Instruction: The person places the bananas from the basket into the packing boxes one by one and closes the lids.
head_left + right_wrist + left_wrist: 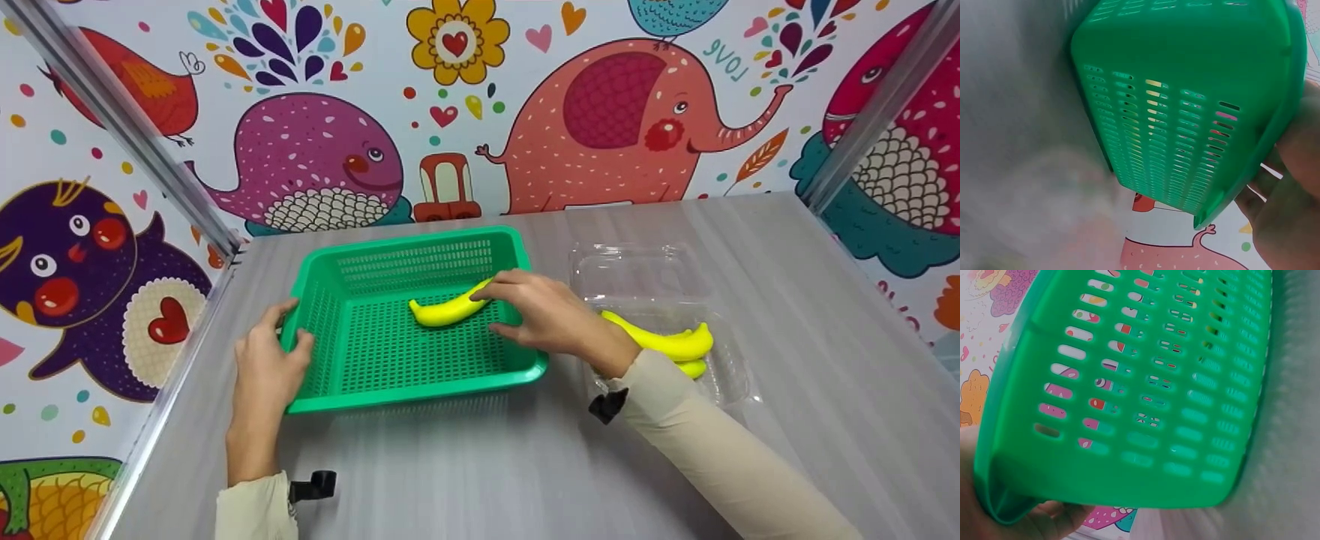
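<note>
A green plastic basket (420,386) with slotted walls stands on the table. My left hand (266,367) grips its left rim, the thumb reaching over the edge; the left wrist view has those fingers at the basket's outer side. One yellow banana (446,311) lies on the basket floor. Over the right rim reaches my right hand (544,311), thumb and fingers spread apart, its fingertips right at the banana's right end. Beside the basket, more yellow bananas (694,343) lie in a clear plastic clamshell box (735,375), partly hidden by the right forearm.
The clear box's lid (637,274) is folded back toward the rear wall. Patterned panels with cartoon animals (600,127) enclose the grey table (420,480) at the back and sides. A metal post (142,135) rises at the left corner.
</note>
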`<state>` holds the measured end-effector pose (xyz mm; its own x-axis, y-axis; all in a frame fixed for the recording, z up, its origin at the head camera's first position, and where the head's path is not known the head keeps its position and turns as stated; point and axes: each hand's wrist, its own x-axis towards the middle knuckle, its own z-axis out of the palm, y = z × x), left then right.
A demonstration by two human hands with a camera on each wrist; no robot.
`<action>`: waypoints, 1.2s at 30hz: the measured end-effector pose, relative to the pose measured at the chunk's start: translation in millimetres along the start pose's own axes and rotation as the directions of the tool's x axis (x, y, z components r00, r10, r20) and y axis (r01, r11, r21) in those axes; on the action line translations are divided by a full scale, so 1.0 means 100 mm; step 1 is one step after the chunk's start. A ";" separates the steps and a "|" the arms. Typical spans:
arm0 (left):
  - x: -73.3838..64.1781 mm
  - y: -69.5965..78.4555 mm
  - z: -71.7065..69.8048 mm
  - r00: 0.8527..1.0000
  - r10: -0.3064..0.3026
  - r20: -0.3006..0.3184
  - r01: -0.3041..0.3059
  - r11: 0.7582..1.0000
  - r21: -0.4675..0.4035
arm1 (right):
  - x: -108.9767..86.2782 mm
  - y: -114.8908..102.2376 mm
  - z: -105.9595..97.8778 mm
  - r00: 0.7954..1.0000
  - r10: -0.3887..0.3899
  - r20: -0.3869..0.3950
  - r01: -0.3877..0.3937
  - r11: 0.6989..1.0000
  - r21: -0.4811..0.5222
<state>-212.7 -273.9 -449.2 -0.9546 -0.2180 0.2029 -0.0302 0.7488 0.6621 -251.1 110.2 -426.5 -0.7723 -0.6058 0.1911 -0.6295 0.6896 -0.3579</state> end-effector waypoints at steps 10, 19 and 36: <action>0.01 0.00 0.01 1.000 0.003 -0.004 -0.003 1.000 0.000 | 0.08 -0.12 -0.05 1.000 0.000 0.020 0.000 1.000 0.010; 0.01 -0.01 0.02 0.999 0.023 -0.031 -0.023 1.000 0.000 | 0.24 -0.08 0.02 0.998 0.017 0.064 -0.018 1.000 0.024; 0.00 -0.01 0.00 1.000 0.000 -0.015 0.000 1.000 -0.006 | 0.53 0.02 0.20 0.994 0.001 0.107 0.005 0.998 -0.060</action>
<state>-213.1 -274.6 -449.5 -0.9501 -0.2274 0.2135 -0.0286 0.7451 0.6664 -291.5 72.0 -435.0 -0.7598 -0.6436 0.0922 -0.6374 0.7093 -0.3010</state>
